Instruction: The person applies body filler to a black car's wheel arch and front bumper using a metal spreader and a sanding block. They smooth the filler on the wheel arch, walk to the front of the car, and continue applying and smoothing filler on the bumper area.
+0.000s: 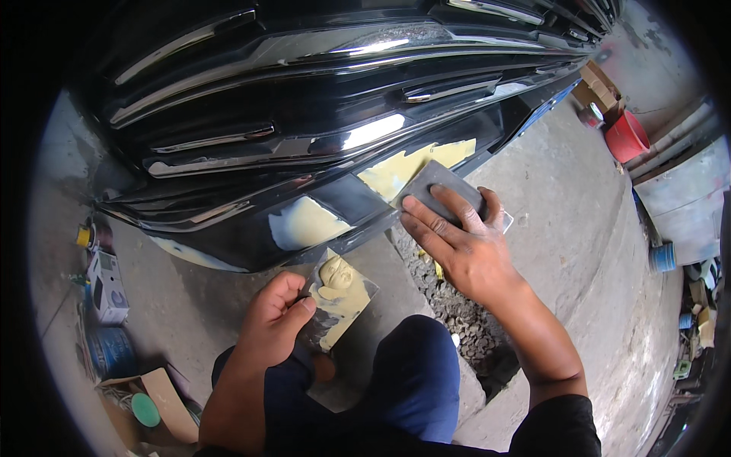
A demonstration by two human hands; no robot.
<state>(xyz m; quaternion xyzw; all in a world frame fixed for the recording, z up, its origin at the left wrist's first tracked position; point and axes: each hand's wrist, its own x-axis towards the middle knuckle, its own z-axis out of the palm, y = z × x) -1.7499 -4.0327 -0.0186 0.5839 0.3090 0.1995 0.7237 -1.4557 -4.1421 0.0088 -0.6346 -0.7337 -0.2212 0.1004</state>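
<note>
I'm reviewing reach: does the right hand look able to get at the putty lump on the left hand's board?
Probably yes: the putty lump lies uncovered, and nothing visible blocks the right hand, though it holds a dark spreader.

Smooth and glossy, like plastic, on the black bumper (304,107); mirror-bright on the trim strips (186,47). Matt and patchy on the yellow putty patch (407,169), creamy on the putty lump (336,274), dull on the grey spreader (428,186). Soft matt cloth in the trousers (415,373), rough concrete underfoot on the floor (579,259), crumbly in the rubble (474,327).
</note>
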